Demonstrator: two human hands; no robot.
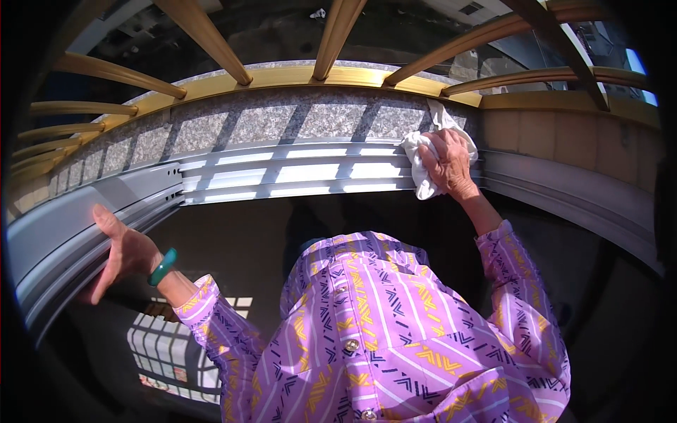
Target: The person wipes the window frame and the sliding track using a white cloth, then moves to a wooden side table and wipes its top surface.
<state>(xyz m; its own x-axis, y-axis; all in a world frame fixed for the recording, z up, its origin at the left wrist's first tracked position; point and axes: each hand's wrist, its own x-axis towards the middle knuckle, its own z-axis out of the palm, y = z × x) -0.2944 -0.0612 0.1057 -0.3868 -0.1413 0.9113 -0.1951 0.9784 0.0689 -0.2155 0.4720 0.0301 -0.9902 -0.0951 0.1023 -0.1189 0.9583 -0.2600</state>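
Observation:
A crumpled white cloth [422,173] is bunched under my right hand [449,161], whose fingers are closed around it. It presses on the right end of the silver window track [296,173], and one end of the cloth trails up onto the speckled stone sill [282,120]. At the left, my left hand [127,250] holds the edge of the grey window sash [77,211]. Its thumb lies against the sash, while its fingers reach around the lower edge and are partly hidden. A green bangle [163,267] circles the left wrist.
Gold-coloured metal bars [338,35] rise from a rail [282,76] beyond the sill. A tan tiled wall [564,135] stands at the right. Striped sunlight falls across the sill and track. Below left, a pale, grid-shadowed patch [166,352] shows in the dark area.

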